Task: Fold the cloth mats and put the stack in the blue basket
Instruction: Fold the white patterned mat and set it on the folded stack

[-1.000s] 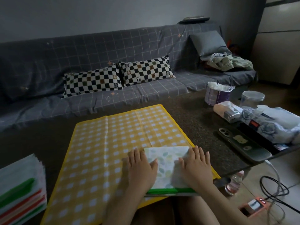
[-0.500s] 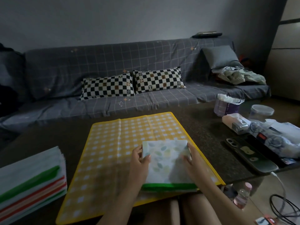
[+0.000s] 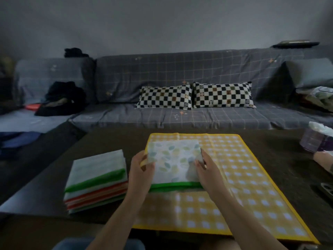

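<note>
A folded white mat with a leaf print and a green edge (image 3: 173, 162) is held a little above the yellow checked mat (image 3: 239, 179) that lies spread flat on the dark table. My left hand (image 3: 141, 169) grips the folded mat's left side and my right hand (image 3: 205, 168) grips its right side. To the left on the table stands a stack of folded mats (image 3: 96, 179) with green and red edges. No blue basket is in view.
A grey checked sofa (image 3: 180, 114) with two chequered pillows (image 3: 194, 95) runs behind the table (image 3: 108, 141). A tissue roll (image 3: 317, 139) stands at the table's right edge, a phone (image 3: 327, 189) near it. Dark clothes (image 3: 63, 98) lie on the sofa's left.
My hands went from pressing the folded leaf-print mat flat to gripping its sides and lifting it leftward. The view swung left, bringing the stack of folded mats closer to the hands.
</note>
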### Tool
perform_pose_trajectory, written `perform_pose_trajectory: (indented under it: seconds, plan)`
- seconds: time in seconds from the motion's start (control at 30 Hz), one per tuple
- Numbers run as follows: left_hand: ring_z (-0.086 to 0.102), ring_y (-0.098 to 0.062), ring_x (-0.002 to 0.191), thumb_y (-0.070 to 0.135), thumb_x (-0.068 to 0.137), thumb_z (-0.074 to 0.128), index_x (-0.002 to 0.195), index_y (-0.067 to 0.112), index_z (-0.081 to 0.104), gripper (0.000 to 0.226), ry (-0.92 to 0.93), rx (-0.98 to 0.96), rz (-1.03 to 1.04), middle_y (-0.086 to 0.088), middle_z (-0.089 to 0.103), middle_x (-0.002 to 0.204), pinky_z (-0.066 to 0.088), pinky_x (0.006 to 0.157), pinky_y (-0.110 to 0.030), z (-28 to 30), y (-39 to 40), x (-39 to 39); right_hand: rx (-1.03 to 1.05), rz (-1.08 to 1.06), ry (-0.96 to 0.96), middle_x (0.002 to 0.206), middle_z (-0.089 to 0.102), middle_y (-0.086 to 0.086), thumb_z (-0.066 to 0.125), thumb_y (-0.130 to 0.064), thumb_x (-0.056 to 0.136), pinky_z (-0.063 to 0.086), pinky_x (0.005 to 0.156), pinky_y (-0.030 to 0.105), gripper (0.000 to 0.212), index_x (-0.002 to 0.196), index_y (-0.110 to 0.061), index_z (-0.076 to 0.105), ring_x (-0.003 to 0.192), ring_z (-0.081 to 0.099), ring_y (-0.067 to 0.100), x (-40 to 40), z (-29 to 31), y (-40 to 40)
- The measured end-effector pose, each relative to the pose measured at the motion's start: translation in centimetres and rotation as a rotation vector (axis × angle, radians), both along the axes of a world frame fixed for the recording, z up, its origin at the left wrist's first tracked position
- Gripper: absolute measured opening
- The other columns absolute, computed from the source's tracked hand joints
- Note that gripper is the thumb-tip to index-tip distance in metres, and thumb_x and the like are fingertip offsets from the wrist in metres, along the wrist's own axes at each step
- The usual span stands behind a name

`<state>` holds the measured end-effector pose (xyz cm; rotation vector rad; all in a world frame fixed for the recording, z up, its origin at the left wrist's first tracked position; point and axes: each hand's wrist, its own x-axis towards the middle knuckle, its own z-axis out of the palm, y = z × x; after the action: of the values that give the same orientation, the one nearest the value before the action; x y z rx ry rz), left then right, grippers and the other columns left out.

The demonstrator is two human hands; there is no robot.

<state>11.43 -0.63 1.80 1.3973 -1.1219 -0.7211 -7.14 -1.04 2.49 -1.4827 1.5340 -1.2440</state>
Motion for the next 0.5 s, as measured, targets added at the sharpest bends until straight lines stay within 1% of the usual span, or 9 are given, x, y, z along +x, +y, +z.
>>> perform_pose_trajectory:
  seconds: [0.07,0.13,0.2,0.27,0.3,0.37,0.4,0.43,0.5]
  plan:
    - [0.058,-0.005,0.091,0.014,0.093,0.057,0.129,0.019,0.048,0.037,-0.078,-0.024,0.040,0.003,0.058,0.117,0.044,0.066,-0.015,0.4,0.1,2.1,-0.011,0.039,0.002,0.149,0.037,-0.002,0.046,-0.022,0.098,0.037,0.107,0.035,0.053,0.147,-0.019,0.028,0.134,0.038,0.020,2.1,0.4,-0.9]
    - [0.061,-0.012,0.094,0.017,0.093,0.058,0.129,0.019,0.051,0.037,-0.129,-0.033,0.084,0.002,0.062,0.115,0.047,0.068,-0.018,1.0,0.1,4.2,-0.031,0.074,0.014,0.150,0.035,-0.001,0.046,-0.023,0.098,0.036,0.109,0.036,0.053,0.148,-0.018,0.026,0.135,0.037,0.018,4.2,0.8,-1.9]
    - [0.062,-0.012,0.089,0.018,0.093,0.058,0.130,0.020,0.052,0.037,-0.159,-0.037,0.136,0.002,0.064,0.111,0.048,0.064,-0.016,1.8,0.2,6.4,-0.050,0.118,0.039,0.151,0.032,0.000,0.045,-0.024,0.098,0.035,0.110,0.033,0.054,0.148,-0.016,0.025,0.137,0.035,0.018,6.4,1.2,-2.8]
    - [0.058,-0.003,0.078,0.015,0.094,0.057,0.128,0.019,0.055,0.034,-0.162,-0.044,0.178,0.003,0.064,0.102,0.045,0.055,-0.011,2.6,0.3,8.4,-0.066,0.171,0.063,0.152,0.031,0.001,0.043,-0.025,0.099,0.034,0.104,0.025,0.055,0.149,-0.014,0.023,0.137,0.034,0.018,8.7,1.7,-3.8]
    - [0.057,0.000,0.076,0.015,0.094,0.056,0.125,0.020,0.057,0.032,-0.183,-0.043,0.200,0.004,0.064,0.100,0.044,0.056,-0.013,2.9,0.4,9.5,-0.064,0.200,0.068,0.152,0.030,0.001,0.043,-0.024,0.099,0.034,0.100,0.023,0.055,0.149,-0.013,0.022,0.136,0.035,0.018,9.9,1.9,-4.2]
    - [0.058,-0.003,0.078,0.016,0.094,0.055,0.116,0.021,0.062,0.024,-0.242,-0.033,0.239,0.006,0.066,0.098,0.043,0.062,-0.013,3.5,0.4,11.6,-0.049,0.255,0.057,0.151,0.032,0.002,0.043,-0.024,0.099,0.035,0.095,0.021,0.056,0.149,-0.012,0.020,0.135,0.037,0.019,12.3,2.3,-5.2]
    - [0.058,-0.003,0.077,0.016,0.094,0.054,0.111,0.021,0.064,0.021,-0.268,-0.034,0.253,0.007,0.067,0.094,0.041,0.061,-0.010,3.6,0.3,12.7,-0.035,0.284,0.045,0.150,0.033,0.002,0.043,-0.024,0.099,0.036,0.094,0.022,0.057,0.149,-0.012,0.020,0.134,0.038,0.019,13.4,2.4,-5.6]
    - [0.057,-0.002,0.072,0.015,0.093,0.053,0.103,0.022,0.066,0.017,-0.280,-0.034,0.263,0.009,0.067,0.087,0.039,0.056,-0.006,3.7,0.2,13.7,-0.023,0.308,0.037,0.150,0.033,0.002,0.044,-0.025,0.099,0.037,0.095,0.023,0.058,0.149,-0.012,0.020,0.133,0.039,0.020,14.5,2.6,-6.1]
    - [0.051,-0.003,0.057,0.013,0.093,0.052,0.087,0.020,0.065,0.016,-0.263,-0.012,0.293,0.008,0.061,0.071,0.036,0.046,-0.009,3.9,-0.1,15.5,0.005,0.348,0.040,0.151,0.032,0.005,0.046,-0.029,0.098,0.039,0.103,0.031,0.060,0.149,-0.012,0.021,0.134,0.038,0.022,16.5,2.5,-7.1]
